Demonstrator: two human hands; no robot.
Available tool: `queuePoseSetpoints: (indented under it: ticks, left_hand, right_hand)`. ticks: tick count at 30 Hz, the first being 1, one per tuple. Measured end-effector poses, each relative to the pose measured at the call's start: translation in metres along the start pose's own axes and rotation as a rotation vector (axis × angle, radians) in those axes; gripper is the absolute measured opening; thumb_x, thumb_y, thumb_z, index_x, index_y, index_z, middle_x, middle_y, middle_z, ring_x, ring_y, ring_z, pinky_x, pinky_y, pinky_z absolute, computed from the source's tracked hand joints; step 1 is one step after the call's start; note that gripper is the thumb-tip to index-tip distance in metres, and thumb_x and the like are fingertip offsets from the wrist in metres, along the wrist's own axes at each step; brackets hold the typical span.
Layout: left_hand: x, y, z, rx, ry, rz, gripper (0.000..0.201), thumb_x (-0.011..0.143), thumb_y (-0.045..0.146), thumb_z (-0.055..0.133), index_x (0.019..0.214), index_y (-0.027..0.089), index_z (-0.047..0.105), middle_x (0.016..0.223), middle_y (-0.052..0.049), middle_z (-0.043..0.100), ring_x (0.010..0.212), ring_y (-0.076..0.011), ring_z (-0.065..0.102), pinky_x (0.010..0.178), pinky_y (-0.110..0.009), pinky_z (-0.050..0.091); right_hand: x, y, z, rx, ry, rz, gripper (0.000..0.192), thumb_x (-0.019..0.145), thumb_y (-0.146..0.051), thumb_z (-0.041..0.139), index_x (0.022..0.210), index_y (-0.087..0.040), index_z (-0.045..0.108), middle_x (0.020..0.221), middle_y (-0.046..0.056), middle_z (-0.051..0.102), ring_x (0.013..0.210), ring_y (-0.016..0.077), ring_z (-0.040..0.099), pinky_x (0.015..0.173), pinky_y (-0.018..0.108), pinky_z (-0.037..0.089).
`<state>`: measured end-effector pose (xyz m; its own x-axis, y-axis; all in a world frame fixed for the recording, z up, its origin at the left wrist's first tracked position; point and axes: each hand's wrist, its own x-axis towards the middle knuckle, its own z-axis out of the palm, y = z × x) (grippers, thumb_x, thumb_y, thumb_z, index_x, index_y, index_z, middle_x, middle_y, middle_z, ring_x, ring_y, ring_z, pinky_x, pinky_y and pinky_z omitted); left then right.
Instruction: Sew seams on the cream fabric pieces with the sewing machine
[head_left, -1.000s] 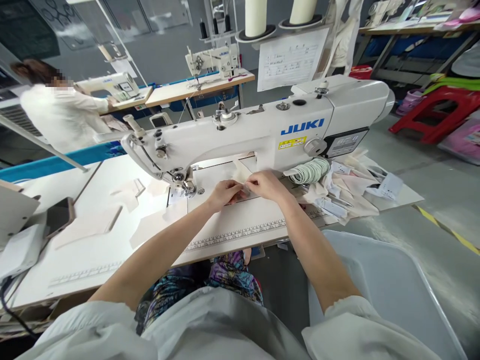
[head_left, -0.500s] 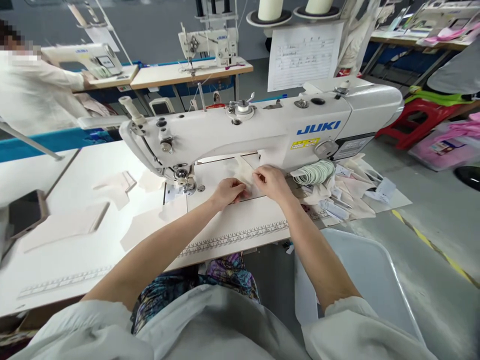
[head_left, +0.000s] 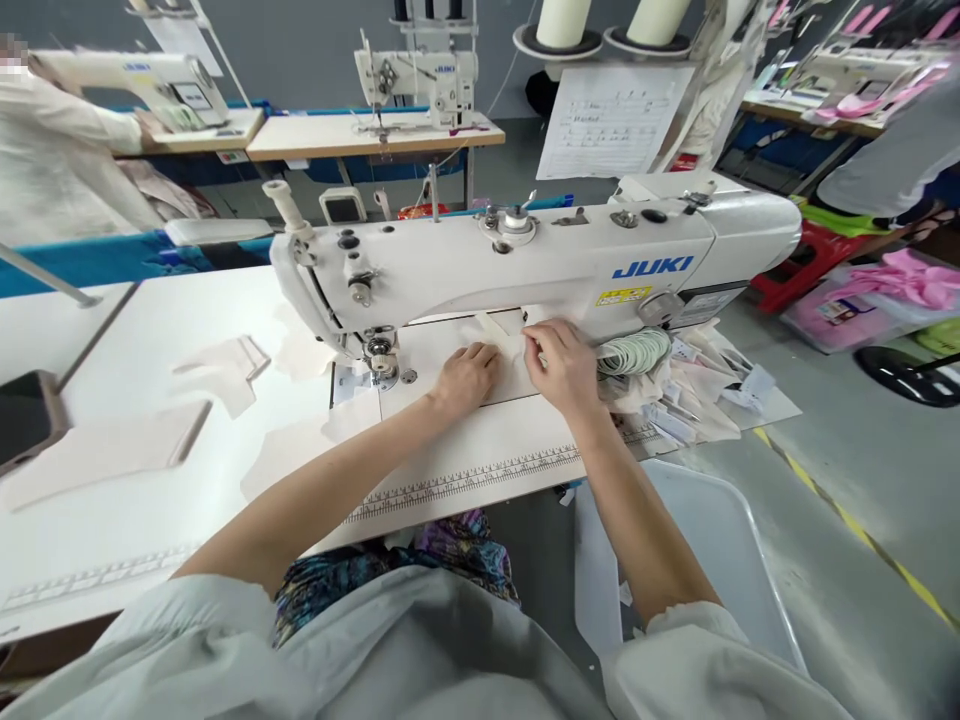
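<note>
Pale grey sleeves, colourful patterned garment

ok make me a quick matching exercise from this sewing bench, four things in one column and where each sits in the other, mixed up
Things:
1. left hand
2. coil of white bands
3. grey bin
4. phone

Places:
A. far left edge of the table
B. on the floor, right of the lap
C. flat on the cream fabric piece
D. under the JUKI machine control panel

Pairs: 1-C, 2-D, 3-B, 4-A
</note>
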<state>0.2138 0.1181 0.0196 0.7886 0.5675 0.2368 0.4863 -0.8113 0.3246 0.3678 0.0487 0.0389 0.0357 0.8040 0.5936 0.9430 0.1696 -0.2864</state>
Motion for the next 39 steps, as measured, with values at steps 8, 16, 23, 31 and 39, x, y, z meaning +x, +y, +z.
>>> queuePoseSetpoints:
  ticks: [8, 16, 23, 31, 39]
  left_hand:
    - [-0.019, 0.003, -0.009, -0.158, 0.037, 0.008, 0.023, 0.089, 0.008, 0.044, 0.104, 0.008, 0.061, 0.117, -0.020, 0.062, 0.115, -0.0300, 0.053, 0.096, -0.046, 0.042]
    - [-0.126, 0.007, -0.084, -1.011, -0.161, -0.080, 0.032, 0.087, 0.015, 0.052, 0.119, 0.015, 0.051, 0.098, -0.009, 0.069, 0.094, -0.0164, 0.066, 0.084, -0.028, 0.051]
    - [-0.196, -0.015, -0.115, -1.139, -0.143, -0.485, 0.018, 0.083, 0.035, 0.062, 0.088, 0.018, 0.056, 0.071, -0.005, 0.069, 0.063, -0.0149, 0.067, 0.063, -0.027, 0.056]
    - [-0.189, -0.073, -0.129, -0.979, -0.127, -0.696, 0.014, 0.082, 0.028, 0.065, 0.074, 0.017, 0.062, 0.062, -0.005, 0.069, 0.051, -0.0141, 0.065, 0.051, -0.024, 0.054]
    - [-0.141, -0.112, -0.110, -0.891, -0.144, -0.672, 0.008, 0.085, 0.015, 0.058, 0.077, 0.014, 0.061, 0.062, -0.004, 0.067, 0.050, -0.0127, 0.063, 0.045, -0.022, 0.049]
  right_hand:
    - [-0.016, -0.064, -0.085, 0.288, -0.275, 0.035, 0.015, 0.089, -0.025, 0.052, 0.099, -0.024, 0.063, 0.086, 0.001, 0.069, 0.079, 0.0171, 0.063, 0.063, 0.026, 0.046]
    - [-0.018, -0.115, -0.058, 0.450, -0.655, -0.013, 0.030, 0.093, -0.022, 0.041, 0.122, -0.023, 0.047, 0.073, -0.003, 0.064, 0.065, 0.0139, 0.058, 0.065, 0.025, 0.042]
    - [-0.031, -0.175, -0.008, 0.785, -0.713, 0.006, 0.021, 0.096, -0.028, 0.042, 0.118, -0.026, 0.042, 0.090, 0.000, 0.067, 0.080, 0.0149, 0.063, 0.073, 0.027, 0.047]
    - [-0.033, -0.187, 0.031, 1.047, -0.847, 0.103, 0.016, 0.093, -0.029, 0.051, 0.105, -0.022, 0.060, 0.107, 0.005, 0.066, 0.094, 0.0153, 0.065, 0.083, 0.029, 0.052]
    - [-0.009, -0.167, 0.052, 0.956, -0.951, 0.330, 0.024, 0.091, -0.032, 0.051, 0.104, -0.017, 0.064, 0.088, 0.006, 0.070, 0.073, 0.0151, 0.066, 0.064, 0.029, 0.055]
